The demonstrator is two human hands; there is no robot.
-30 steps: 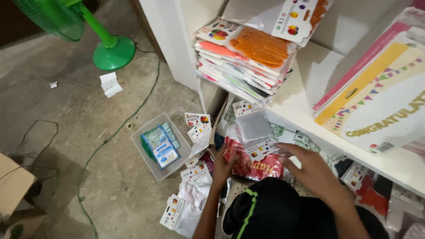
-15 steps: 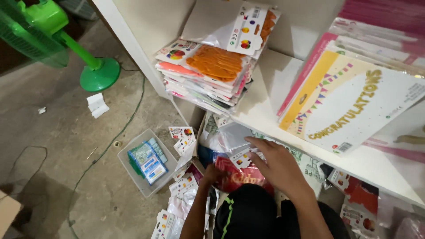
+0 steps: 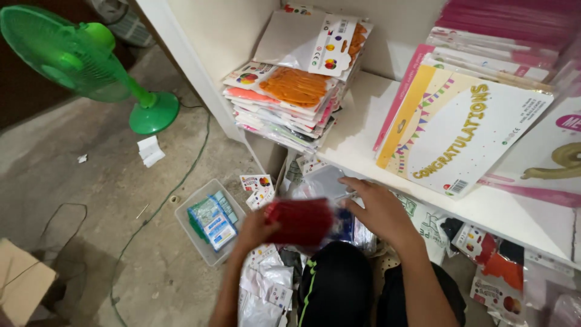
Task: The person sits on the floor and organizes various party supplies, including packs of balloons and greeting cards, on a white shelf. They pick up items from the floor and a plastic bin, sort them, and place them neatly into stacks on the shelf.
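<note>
Concrete floor (image 3: 91, 181) below a white shelf (image 3: 363, 130) stacked with balloon packs (image 3: 290, 97). Left hand (image 3: 257, 229) closed on a blurred red packet (image 3: 301, 221), held under the shelf's front edge. Right hand (image 3: 378, 209) spread open, fingers resting on clear packets (image 3: 327, 181) just beside it. Plastic tub (image 3: 209, 221) at left.

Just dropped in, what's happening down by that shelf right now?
A person crouches at a white shelf. The left hand holds a red packet, blurred in the head view, while the right hand rests among clear packets below the shelf. A stack of balloon packs sits on the shelf; a clear bin stands on the floor.
</note>
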